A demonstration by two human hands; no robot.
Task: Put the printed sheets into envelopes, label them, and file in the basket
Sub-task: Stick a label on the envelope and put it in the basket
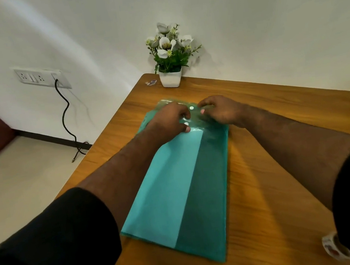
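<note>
Head view. A translucent green plastic envelope [190, 186] lies flat on the wooden table [276, 185], its long axis running away from me and leaning slightly right, so the flap end is the far end. A lighter sheet [166, 189] shows through its left half; I judge it to be a printed sheet already inside.

My left hand [169, 119] rests on the flap end, fingers curled down onto the plastic and the thumb tip pressing just beside the lower snap button [186, 123]. My right hand [220, 110] lies just beside it on the right, fingers curled, pinching the edge of the clear flap [198, 112] near the upper snap button [191, 108]. Both hands are closed on the envelope; neither is free.

Governing relation: the two snap halves lie between my hands, one a little farther along the long axis than the other. The left hand is nearer the lower half, the right hand nearer the upper. I judge the step in hand to be closing the flap, which calls for bringing the upper half down onto the lower along that axis.

A sticker roll [334, 247] sits at the near right table edge beside my right sleeve, probably the labels. A small sticker [151, 82] lies beside the flower pot [171, 78] at the far end. No basket is in view.
</note>
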